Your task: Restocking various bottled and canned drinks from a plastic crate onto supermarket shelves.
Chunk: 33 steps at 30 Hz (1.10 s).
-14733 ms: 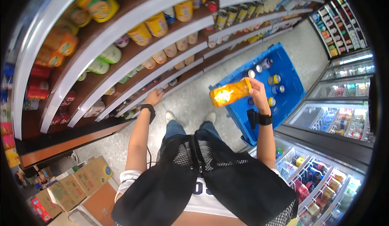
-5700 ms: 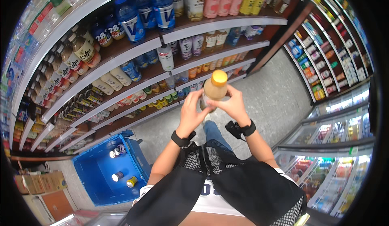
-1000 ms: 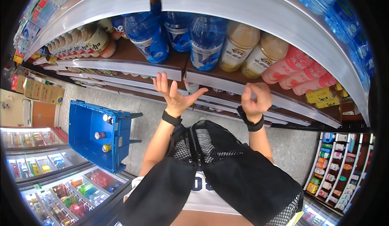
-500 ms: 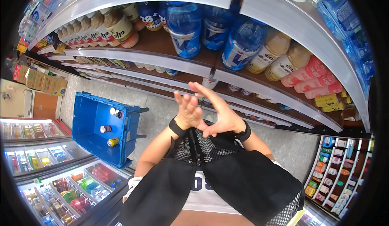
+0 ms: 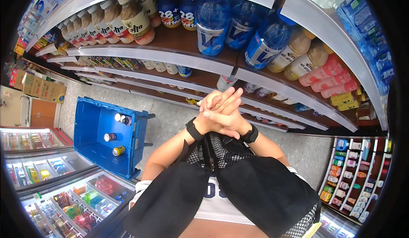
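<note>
My left hand [image 5: 205, 120] and my right hand [image 5: 232, 119] are pressed together in front of my chest, fingers folded over one another. No item shows in either hand; part of each palm is hidden by the other hand. A black band sits on each wrist. Just beyond the hands runs a drinks shelf, where a pale-capped bottle [image 5: 226, 82] stands on a lower tier. Higher up are large blue bottles [image 5: 211, 29], with brown drink bottles [image 5: 133, 19] to their left and pink packs [image 5: 330, 78] to their right.
A blue crate [image 5: 91, 133] on legs stands to the left, with several cans inside, including a yellow can [image 5: 119, 151]. Glass-topped coolers [image 5: 76, 195] fill the lower left. Cardboard boxes [image 5: 44, 88] are stacked far left. Another stocked shelf [image 5: 351, 176] stands at right.
My hands were apart at the fingers, palms facing; now they are clasped together, slightly to the right. The shelves have shifted somewhat in view.
</note>
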{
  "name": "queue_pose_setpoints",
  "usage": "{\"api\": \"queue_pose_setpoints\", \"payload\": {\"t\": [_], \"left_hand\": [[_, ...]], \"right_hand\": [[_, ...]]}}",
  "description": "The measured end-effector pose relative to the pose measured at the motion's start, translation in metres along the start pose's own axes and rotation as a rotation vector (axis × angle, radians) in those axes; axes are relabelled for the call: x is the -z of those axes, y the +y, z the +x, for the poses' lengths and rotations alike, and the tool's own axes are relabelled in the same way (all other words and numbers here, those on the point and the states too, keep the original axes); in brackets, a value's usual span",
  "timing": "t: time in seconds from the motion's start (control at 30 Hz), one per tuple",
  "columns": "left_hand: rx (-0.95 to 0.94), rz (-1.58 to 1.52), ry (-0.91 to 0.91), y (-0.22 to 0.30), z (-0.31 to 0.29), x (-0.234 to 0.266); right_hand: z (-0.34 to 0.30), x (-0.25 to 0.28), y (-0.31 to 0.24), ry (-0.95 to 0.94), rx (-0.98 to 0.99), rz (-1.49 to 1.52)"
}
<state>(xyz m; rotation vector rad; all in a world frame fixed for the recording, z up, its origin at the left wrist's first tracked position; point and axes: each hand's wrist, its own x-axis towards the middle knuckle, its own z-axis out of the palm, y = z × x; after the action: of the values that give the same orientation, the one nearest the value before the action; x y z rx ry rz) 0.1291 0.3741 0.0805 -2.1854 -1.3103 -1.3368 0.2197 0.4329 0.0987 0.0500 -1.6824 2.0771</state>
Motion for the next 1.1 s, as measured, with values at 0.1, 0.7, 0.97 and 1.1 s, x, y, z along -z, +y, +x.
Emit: {"api": "queue_pose_setpoints", "payload": {"t": [0.1, 0.7, 0.97, 1.1], "left_hand": [[0.021, 0.129, -0.015, 0.000, 0.001, 0.002], [0.239, 0.079, -0.247, 0.012, 0.014, 0.022], [0.261, 0.088, -0.339, 0.014, 0.011, 0.018], [0.269, 0.079, -0.316, 0.011, 0.009, 0.018]], "right_hand": [[0.004, -0.002, 0.002, 0.032, -0.013, 0.060], [0.017, -0.005, -0.026, 0.343, -0.177, 0.283], [0.016, -0.002, -0.018, 0.468, -0.249, 0.385], [0.019, -0.005, -0.020, 0.477, -0.242, 0.373]]}}
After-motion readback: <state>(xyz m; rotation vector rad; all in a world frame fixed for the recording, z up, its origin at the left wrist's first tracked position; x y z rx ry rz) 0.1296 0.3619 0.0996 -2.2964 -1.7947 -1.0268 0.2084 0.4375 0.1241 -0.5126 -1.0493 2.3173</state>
